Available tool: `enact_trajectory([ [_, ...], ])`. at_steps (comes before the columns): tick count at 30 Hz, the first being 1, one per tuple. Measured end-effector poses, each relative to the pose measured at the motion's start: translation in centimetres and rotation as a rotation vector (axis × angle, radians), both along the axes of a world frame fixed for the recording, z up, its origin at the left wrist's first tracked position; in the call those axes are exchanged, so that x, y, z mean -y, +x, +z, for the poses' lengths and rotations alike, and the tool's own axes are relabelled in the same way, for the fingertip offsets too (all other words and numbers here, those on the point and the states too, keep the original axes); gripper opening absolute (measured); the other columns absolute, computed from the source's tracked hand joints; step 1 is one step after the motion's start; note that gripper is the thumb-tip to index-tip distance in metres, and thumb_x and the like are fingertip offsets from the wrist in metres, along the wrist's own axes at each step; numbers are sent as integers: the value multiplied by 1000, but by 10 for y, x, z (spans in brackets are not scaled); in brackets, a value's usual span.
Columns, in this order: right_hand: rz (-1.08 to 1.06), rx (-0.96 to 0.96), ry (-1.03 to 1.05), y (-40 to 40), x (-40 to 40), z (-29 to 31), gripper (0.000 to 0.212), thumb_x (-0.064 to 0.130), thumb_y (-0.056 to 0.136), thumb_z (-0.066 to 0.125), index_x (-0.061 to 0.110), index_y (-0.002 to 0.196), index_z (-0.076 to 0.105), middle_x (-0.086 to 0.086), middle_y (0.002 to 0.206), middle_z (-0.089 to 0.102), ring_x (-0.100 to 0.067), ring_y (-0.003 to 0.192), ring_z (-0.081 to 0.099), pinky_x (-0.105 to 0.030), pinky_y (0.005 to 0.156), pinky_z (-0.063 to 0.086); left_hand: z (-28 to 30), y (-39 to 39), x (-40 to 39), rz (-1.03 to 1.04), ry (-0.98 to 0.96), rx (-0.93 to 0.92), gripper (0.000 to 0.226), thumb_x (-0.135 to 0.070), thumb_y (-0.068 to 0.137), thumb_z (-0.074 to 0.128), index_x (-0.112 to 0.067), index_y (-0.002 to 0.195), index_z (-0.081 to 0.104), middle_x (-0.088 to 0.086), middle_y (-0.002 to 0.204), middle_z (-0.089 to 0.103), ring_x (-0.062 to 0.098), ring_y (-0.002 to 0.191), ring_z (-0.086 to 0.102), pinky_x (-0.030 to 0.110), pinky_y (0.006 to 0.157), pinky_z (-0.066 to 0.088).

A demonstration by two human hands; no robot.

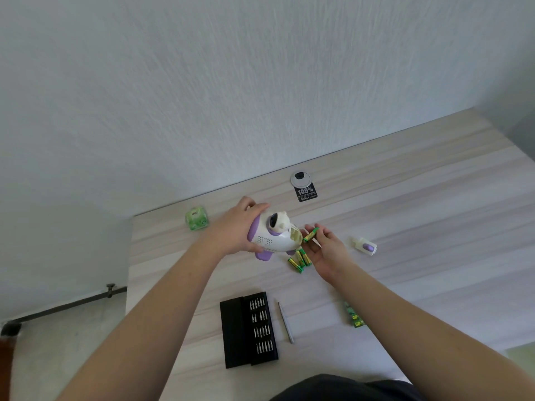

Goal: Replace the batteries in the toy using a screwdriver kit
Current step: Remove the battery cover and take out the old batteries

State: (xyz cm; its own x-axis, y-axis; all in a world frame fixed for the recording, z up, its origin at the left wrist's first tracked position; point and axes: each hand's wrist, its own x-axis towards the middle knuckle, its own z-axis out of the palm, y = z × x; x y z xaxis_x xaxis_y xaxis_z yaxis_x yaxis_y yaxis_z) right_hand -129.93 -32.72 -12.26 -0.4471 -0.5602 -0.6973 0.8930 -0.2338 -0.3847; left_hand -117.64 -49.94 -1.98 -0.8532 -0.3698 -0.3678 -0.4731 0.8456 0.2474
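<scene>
Gripping the white-and-purple toy [273, 237] above the surface [405, 198], the left hand [237, 227] curls round it; just beside its open compartment, the right hand [325, 250] pinches a green battery [310, 235], loose batteries [299, 260] lying beneath.

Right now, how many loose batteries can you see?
4: one battery pinched in the right hand beside the toy, and three lying together on the table below it. Others may be hidden.
</scene>
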Motion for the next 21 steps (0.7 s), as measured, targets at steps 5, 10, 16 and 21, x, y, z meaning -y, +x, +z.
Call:
enact_trajectory([
  [5,48,-24,-1,-9,3,7,16,10,103,38,7,112,51,-11,107,63,-25,96,64,-37,83,53,-16,12,12,131,47,-33,94,-42,55,89,-32,136,43,-5,125,39,19,107,55,37,93,48],
  [10,182,-150,144,-18,-2,-1,15,12,100,47,5,112,54,-9,103,66,-22,90,65,-35,77,55,-38,27,20,393,137,-208,95,-32,56,91,-22,138,45,1,124,41,18,114,50,23,98,35],
  [16,367,-256,291,-18,-12,-18,25,-2,98,46,1,122,52,-15,110,61,-26,98,61,-31,78,54,-65,32,13,590,198,-331,92,-29,57,92,-21,137,46,1,122,43,12,115,46,19,97,32],
  [21,542,-516,424,-16,-16,-36,36,-13,92,41,2,122,54,-15,108,60,-24,93,62,-29,85,54,-79,38,11,668,258,-381,90,-28,59,91,-23,137,47,0,120,44,7,104,46,19,93,32],
])
